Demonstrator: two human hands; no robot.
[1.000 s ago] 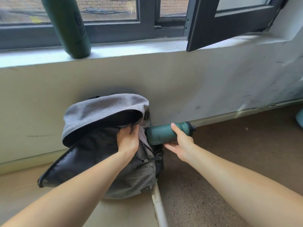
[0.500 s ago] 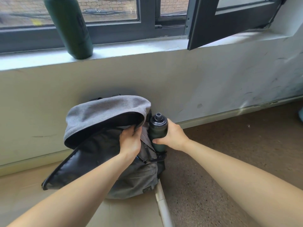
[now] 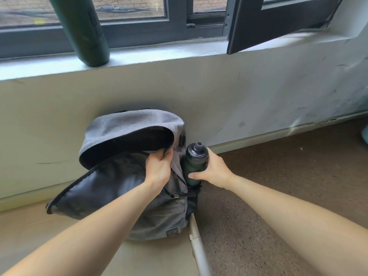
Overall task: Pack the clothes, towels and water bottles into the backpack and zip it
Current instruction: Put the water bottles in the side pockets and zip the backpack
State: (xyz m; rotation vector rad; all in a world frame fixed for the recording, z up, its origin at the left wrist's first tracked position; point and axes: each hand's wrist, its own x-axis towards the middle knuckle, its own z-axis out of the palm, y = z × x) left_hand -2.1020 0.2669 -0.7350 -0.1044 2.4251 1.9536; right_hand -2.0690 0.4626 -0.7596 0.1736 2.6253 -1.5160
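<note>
Two hands work at a soft grey woven-fabric backpack (image 3: 159,220) that slumps against a scuffed cream wall (image 3: 258,92) below a window. My left hand (image 3: 159,170) grips the edge of the bag's main opening, fingers curled over the rim, which I judge steadies the limp fabric while the other hand works. My right hand (image 3: 215,170) wraps round the lower body of a dark green plastic water bottle (image 3: 194,162), a smooth cylinder with a black domed sports cap. This bottle stands upright, touching the backpack's right side, its base sunk behind the lip of a dark side pocket (image 3: 192,204). It looks partly seated there, and I think it needs one more downward push. The bag's rounded top flap arches open, showing a dark, slick lining. I cannot see clothes or towels inside from this angle. A tall dark green bottle (image 3: 83,30), matte and apparently metal, stands well apart on the pale painted windowsill (image 3: 199,50), not yet packed. A dark-framed window sash (image 3: 268,22) hangs open above the sill. Brown speckled flooring (image 3: 278,186) lies to the right. A white plastic pipe (image 3: 197,246) runs along the floor from the backpack's lower corner.
</note>
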